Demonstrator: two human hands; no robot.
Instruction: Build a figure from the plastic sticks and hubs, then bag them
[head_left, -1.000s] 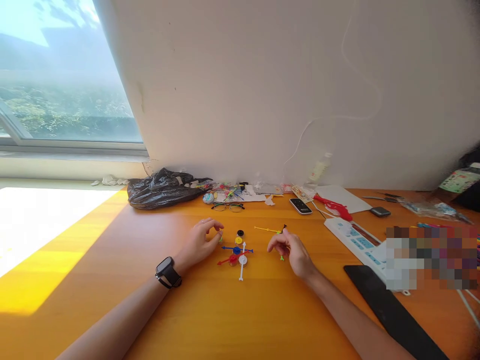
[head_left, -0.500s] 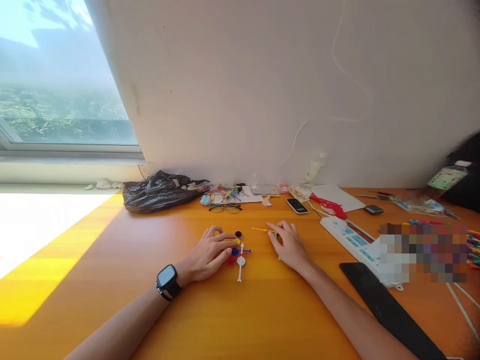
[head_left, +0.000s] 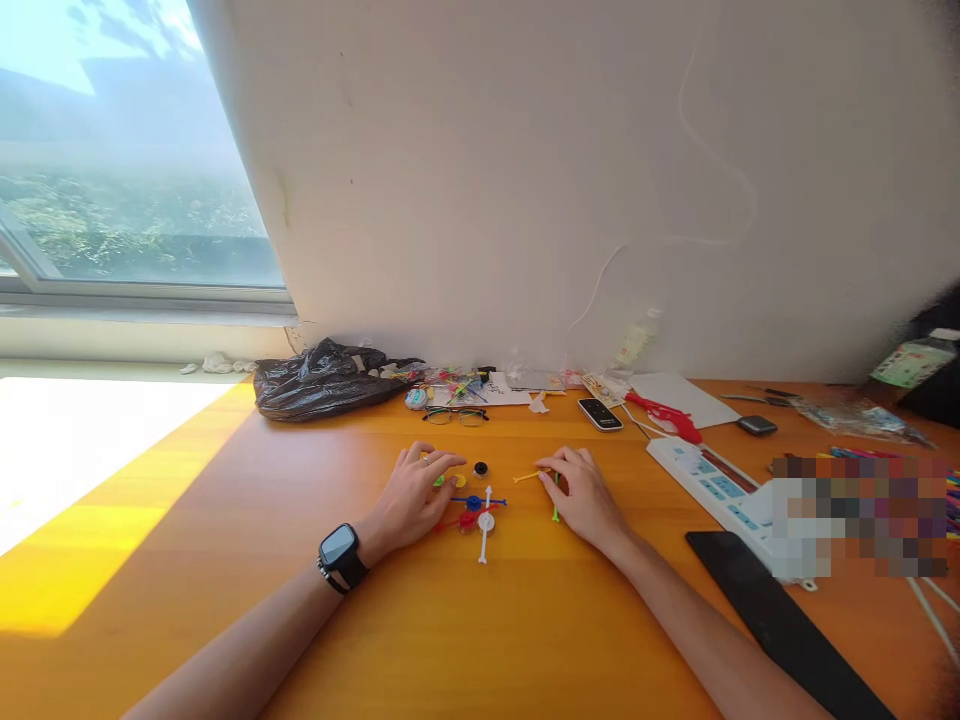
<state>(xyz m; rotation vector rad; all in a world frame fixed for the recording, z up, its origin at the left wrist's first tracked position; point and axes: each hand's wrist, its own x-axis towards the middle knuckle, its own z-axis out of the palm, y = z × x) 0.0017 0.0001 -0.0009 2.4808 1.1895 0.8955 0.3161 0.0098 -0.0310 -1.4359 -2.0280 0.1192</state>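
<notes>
My left hand (head_left: 412,498), with a watch on its wrist, curls its thumb and fingers at a yellow round piece (head_left: 460,482); a green round piece (head_left: 439,481) shows between the fingers. My right hand (head_left: 585,497) pinches a yellow arrow-shaped spinner pointer (head_left: 527,476), which sticks out to the left. A green pointer (head_left: 556,508) stretches below the right fingers, partly hidden. Between the hands lie a white spinner (head_left: 486,522), a red spinner (head_left: 469,519) and a blue spinner (head_left: 473,503), overlapping. Just behind them sits a black round piece (head_left: 481,469).
Eyeglasses (head_left: 455,415) lie behind the hands, near a black plastic bag (head_left: 322,385) at the back left. To the right are a phone-like device (head_left: 600,414), a red toy gun (head_left: 667,415), a white power strip (head_left: 701,480) and a long black slab (head_left: 772,610).
My left hand has drawn back left with the yellow round piece, uncovering the blue and red spinners. The yellow pointer in my right hand has come lower and tilted. The view has shifted slightly.
</notes>
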